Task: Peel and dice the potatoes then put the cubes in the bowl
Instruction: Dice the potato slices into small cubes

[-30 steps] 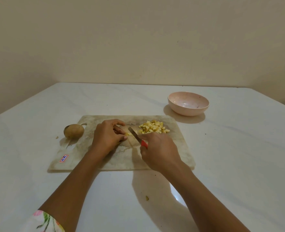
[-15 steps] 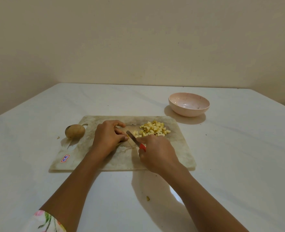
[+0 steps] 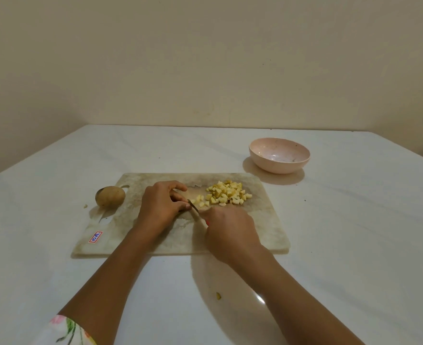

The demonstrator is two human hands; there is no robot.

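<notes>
1. Now, on a white table (image 3: 354, 245), we see a pink bowl (image 3: 277, 168) at the far right. Its inside shows only a few dark specks.
2. Diced potato cubes (image 3: 226, 192) lie heaped on the far right part of a marbled cutting board (image 3: 262, 220), apart from the bowl.
3. A whole unpeeled potato (image 3: 110, 196) sits against the board's far left corner.
4. Our right hand (image 3: 230, 232) is wrapped tight around a red-handled knife (image 3: 193, 206), blade angled down to the board near a few loose cubes.
5. Our left hand (image 3: 159, 207) curls just left of the blade. We cannot tell whether it grips anything.
6. Bare board lies right of the hands, and open table surrounds the board. A small scrap (image 3: 218, 296) lies near the front edge.
</notes>
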